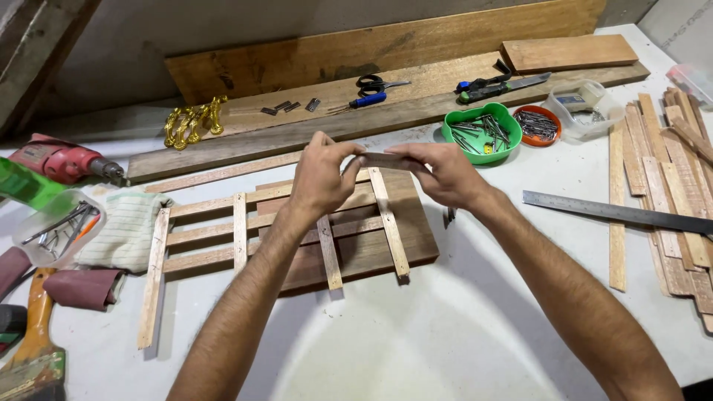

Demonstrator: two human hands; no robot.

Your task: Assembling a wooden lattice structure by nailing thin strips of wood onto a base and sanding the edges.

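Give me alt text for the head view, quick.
Both hands, left hand and right hand, hold a short wooden strip between them above a slatted wooden frame lying on a dark board on a white table. A green bowl of nails sits behind.

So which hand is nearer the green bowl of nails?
Right. The right hand sits just below and left of the green bowl; the left hand is farther left, across the small wood strip both hold.
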